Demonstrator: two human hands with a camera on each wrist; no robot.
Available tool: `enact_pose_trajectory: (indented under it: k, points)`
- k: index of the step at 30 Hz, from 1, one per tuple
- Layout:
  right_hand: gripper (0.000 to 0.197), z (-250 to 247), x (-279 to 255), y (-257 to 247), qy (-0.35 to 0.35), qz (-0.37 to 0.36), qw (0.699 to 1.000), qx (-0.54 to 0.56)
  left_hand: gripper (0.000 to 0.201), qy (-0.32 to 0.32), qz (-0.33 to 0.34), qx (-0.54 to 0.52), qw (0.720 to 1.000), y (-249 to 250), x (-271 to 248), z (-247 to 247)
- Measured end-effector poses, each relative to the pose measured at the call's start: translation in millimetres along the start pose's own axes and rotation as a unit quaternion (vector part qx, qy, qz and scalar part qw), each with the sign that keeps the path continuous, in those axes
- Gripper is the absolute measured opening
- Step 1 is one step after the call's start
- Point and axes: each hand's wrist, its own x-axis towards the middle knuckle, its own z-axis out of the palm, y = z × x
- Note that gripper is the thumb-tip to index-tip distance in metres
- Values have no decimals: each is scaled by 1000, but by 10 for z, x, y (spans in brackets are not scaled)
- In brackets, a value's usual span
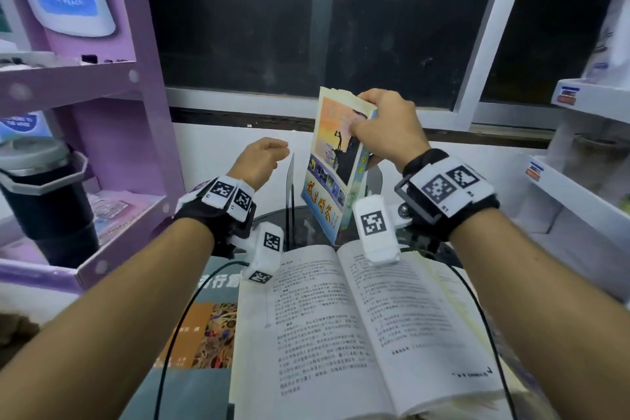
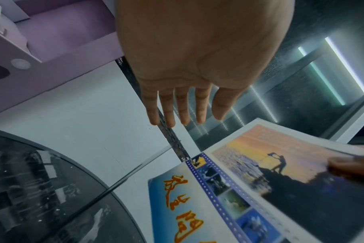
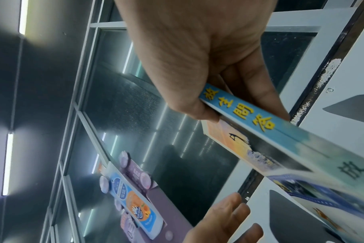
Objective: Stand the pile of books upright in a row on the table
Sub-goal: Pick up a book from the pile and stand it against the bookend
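Observation:
A paperback with a sunset cover and blue spine [image 1: 335, 164] stands almost upright, leaning a little, on the round glass table [image 1: 272, 220]. My right hand [image 1: 385, 128] grips its top corner, thumb on the cover [image 2: 260, 180] and fingers round the spine [image 3: 249, 118]. My left hand [image 1: 260, 158] hovers just left of the book, fingers straight and holding nothing [image 2: 183, 105]. A thin grey metal bookend [image 1: 290, 191] stands between that hand and the book. An open book [image 1: 361, 327] lies flat in front, over a teal and orange book [image 1: 208, 327].
A purple cardboard display shelf [image 1: 112, 133] with a dark tumbler [image 1: 44, 194] stands at the left. White shelves [image 1: 586, 181] rise at the right. A dark window [image 1: 306, 20] and white wall sit behind the table. Black cables [image 1: 177, 327] run from the wrist cameras.

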Motion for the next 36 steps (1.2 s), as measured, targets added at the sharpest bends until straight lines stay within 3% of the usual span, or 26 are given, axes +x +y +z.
enact_pose_trajectory:
  k: [4,10,15,22,32,36]
  points:
    - [26,229,200,105,7,23,1000,-4,31,-14,-7,29,999,-109,121,118]
    - [52,585,396,269,-8,46,999,-4,25,-22,-38,-3,999,-277,276,200]
    - [44,790,473,394,-36,44,998,-23,29,-33,-32,-35,998,-328,262,183]
    - [50,1013,524,518,-74,27,995,-55,33,-49,-8,-63,997,-425,229,140]
    - [56,1241,422,500,-150,25,988,-8,33,-72,-6,-110,991,-443,180,115]
    - [58,1210,392,463,-211,40,976,36,34,-82,-12,-115,990,-449,176,92]
